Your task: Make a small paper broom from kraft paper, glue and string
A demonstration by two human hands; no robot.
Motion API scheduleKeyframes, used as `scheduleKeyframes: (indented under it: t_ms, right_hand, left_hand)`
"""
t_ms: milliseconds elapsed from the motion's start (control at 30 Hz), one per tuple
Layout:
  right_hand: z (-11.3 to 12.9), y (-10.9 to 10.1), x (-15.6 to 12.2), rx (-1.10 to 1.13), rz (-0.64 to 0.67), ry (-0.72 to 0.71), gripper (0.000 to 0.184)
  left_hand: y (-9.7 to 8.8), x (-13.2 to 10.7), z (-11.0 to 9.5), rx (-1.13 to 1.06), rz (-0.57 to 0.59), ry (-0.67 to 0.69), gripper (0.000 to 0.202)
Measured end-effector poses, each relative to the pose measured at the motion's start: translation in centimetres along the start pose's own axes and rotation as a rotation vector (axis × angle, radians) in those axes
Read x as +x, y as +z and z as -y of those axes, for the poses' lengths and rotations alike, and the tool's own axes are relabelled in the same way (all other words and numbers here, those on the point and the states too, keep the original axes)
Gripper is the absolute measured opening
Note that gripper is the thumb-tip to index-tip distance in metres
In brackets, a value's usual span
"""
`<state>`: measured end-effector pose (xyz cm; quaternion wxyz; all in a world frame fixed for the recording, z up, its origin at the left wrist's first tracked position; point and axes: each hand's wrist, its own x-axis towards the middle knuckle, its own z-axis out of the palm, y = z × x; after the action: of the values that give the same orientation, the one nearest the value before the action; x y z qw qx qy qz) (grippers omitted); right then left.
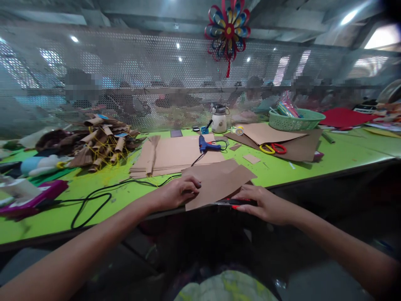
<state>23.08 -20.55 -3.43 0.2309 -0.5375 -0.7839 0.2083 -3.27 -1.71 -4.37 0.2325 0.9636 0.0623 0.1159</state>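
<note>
My left hand [178,192] presses down with curled fingers on the left edge of a brown cardboard sheet [219,180] lying at the near edge of the green table [313,165]. My right hand [266,203] is closed on a red and black utility knife [233,202], held along the sheet's near edge. More cardboard sheets [175,152] are stacked behind it.
A blue glue gun [206,145] lies on the stack, its black cable [94,200] trailing left. Yellow and red scissors [273,148], a green basket [296,119], a white jar [219,119] and a pile of cardboard rolls [100,140] sit further back. Mesh screen behind.
</note>
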Motion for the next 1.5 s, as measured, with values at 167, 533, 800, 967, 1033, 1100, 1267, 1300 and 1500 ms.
scheduleKeyframes:
  t_ms: [167, 533, 800, 967, 1033, 1100, 1267, 1300, 1500]
  right_hand:
    - [0.1, 0.0, -0.3, 0.011, 0.017, 0.023, 0.029]
    - [1.1, 1.6, 0.8, 0.032, -0.016, -0.033, 0.026]
    - [1.5, 2.0, 1.3, 0.046, -0.009, -0.027, 0.025]
    - [1.4, 2.2, 1.3, 0.045, 0.003, -0.032, 0.024]
    - [1.4, 2.1, 1.1, 0.034, 0.0, -0.02, 0.024]
    - [1.5, 2.2, 1.2, 0.033, -0.007, -0.026, 0.023]
    - [1.8, 2.7, 2.1, 0.07, -0.006, -0.069, 0.024]
    - [1.8, 2.7, 2.1, 0.072, -0.001, -0.063, 0.024]
    - [1.9, 2.3, 0.8, 0.079, 0.066, -0.045, 0.027]
  left_hand:
    - [0.0, -0.1, -0.3, -0.021, -0.021, -0.006, 0.02]
    - [0.3, -0.2, 0.3, -0.036, -0.018, 0.013, 0.02]
    - [0.1, -0.1, 0.1, -0.044, -0.014, 0.019, 0.018]
    - [0.1, 0.0, 0.1, -0.058, -0.016, 0.011, 0.018]
    - [0.1, 0.1, 0.2, -0.069, -0.022, 0.008, 0.018]
    - [0.1, 0.1, 0.2, -0.08, -0.028, 0.01, 0.017]
    - [0.2, 0.1, 0.5, -0.086, -0.032, 0.025, 0.017]
    - [0.2, 0.0, 0.5, -0.087, -0.032, 0.024, 0.017]
    - [0.1, 0.1, 0.2, -0.082, -0.036, 0.011, 0.016]
